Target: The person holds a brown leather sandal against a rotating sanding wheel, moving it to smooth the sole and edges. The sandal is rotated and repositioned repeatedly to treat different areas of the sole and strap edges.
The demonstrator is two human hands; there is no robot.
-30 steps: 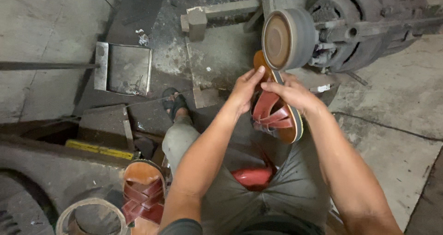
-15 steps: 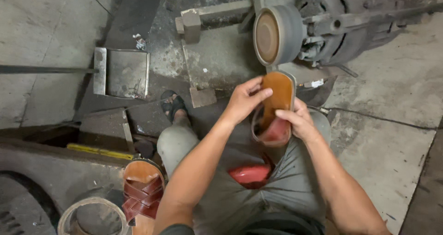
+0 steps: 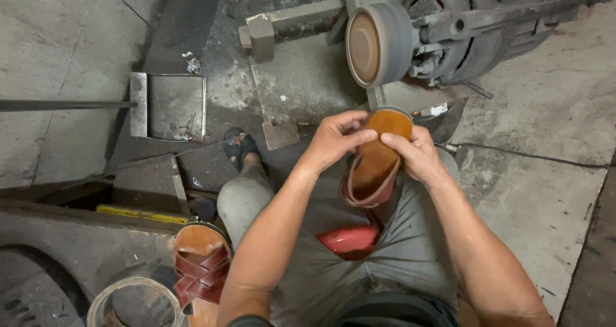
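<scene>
A brown leather sandal (image 3: 378, 157) with a tan footbed and reddish straps is held over my lap, heel end pointing away from me. My left hand (image 3: 337, 137) grips its heel from the left, thumb on the footbed. On the right side my right hand (image 3: 417, 154) clasps the same end. Just beyond the sandal stands a motor-driven sanding wheel (image 3: 378, 41) with a tan face.
A matching sandal (image 3: 200, 266) with woven red-brown straps lies at my lower left beside a tape roll (image 3: 135, 301). A red stool (image 3: 350, 240) shows between my thighs. A metal dustpan-like tray (image 3: 170, 105) sits left on the dusty concrete floor, and my sandalled foot (image 3: 240, 147) rests near it.
The sandal has come away from the wheel and down toward my lap, turned so its footbed faces up. Both hands have shifted to its heel end.
</scene>
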